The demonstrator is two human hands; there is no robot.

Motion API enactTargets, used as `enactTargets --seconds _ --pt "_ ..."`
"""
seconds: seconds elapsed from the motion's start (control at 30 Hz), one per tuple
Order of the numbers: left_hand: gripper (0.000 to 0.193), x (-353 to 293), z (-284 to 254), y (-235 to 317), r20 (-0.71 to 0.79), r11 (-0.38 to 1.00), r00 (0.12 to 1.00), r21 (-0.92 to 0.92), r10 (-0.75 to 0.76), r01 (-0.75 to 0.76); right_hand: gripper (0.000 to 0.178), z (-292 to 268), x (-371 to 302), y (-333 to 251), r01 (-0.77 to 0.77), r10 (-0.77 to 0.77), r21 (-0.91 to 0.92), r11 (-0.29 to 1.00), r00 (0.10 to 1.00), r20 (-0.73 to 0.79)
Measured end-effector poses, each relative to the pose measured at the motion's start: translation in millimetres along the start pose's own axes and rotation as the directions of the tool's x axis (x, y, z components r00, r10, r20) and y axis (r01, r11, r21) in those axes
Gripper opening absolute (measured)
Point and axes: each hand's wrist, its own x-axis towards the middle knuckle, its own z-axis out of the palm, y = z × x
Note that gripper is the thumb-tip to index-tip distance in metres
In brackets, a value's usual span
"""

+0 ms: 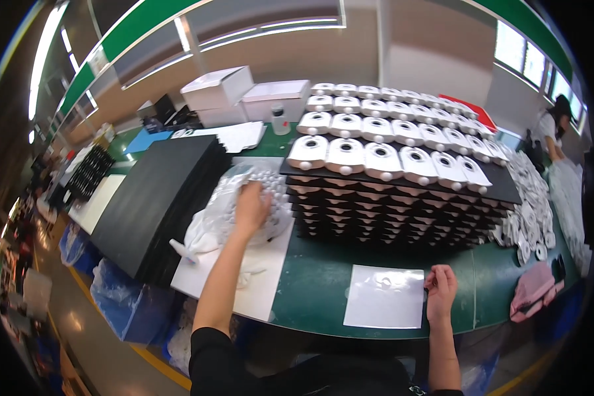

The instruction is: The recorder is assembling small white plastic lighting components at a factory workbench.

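Observation:
My left hand [253, 208] reaches into a clear plastic bag [228, 198] filled with small white round pieces. Its fingers curl down among the pieces, and the fingertips are hidden. Over the front edge of the green table, my right hand [440, 290] is closed, with fingers bent toward the thumb; whatever may be in it is too small to make out. Beside it lies a glossy white sheet [384, 300]. Ahead, white rounded housings [345, 155] with dark round holes stand in rows on the top layer of a stack of black trays [376, 214].
Black boards [158, 191] are piled at the left. White boxes [218, 92] and a small bottle [280, 120] stand behind. Loose white parts [528, 211] are heaped at the right, near a pink cloth [534, 290]. Another person [551, 129] is at the far right.

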Motion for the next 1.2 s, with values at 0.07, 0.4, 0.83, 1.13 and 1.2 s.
enactTargets --seconds 0.07,0.4,0.83,1.13,1.2 --pt "0.02 10 8 -14 0.061 0.977 0.994 0.189 0.085 -0.096 0.011 -2 -1 -4 -0.001 0.001 0.004 1.0 1.0 -0.012" --pt "0.012 0 4 -24 0.061 0.914 0.974 0.338 0.218 -0.226 0.011 -74 20 -49 0.162 -0.189 -0.413 0.896 0.982 -0.024" --pt "0.022 -34 -37 -40 0.664 -0.76 0.742 -0.527 -0.089 0.381 0.05 -162 110 -58 0.419 -0.464 -0.901 0.113 0.824 0.325" --pt "0.022 -112 -29 101 0.863 -0.815 0.506 -0.278 0.02 0.508 0.048 -148 54 -95 -0.013 -0.183 -0.974 -0.227 0.983 0.03" --pt "0.022 -106 -14 133 0.876 -0.725 0.446 -0.187 0.183 0.663 0.041 -149 47 -101 0.005 -0.179 -0.969 -0.246 0.982 0.051"
